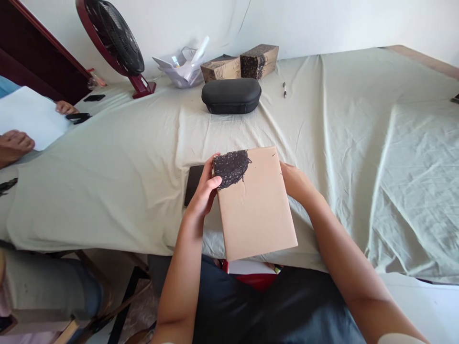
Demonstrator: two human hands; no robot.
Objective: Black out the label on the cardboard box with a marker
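Note:
A brown cardboard box (256, 205) is tilted toward me over the table's front edge. Dense black scribble covers its upper left corner. My left hand (207, 185) grips the left side, thumb on the scribbled face and the other fingers mostly behind. At the upper right edge, my right hand (292, 176) holds the box from the far side, its fingers hidden behind the cardboard. Partly covered by my left hand, a flat dark phone-like object (193, 181) lies on the cloth.
Beyond the box are a black zip case (231, 95), two patterned cardboard boxes (221, 69), a pen (284, 90), a plastic basket (182, 71) and a fan (118, 43). At left, another person's hands (16, 145) hold a white sheet (34, 114). A pale green cloth (125, 191) covers the table.

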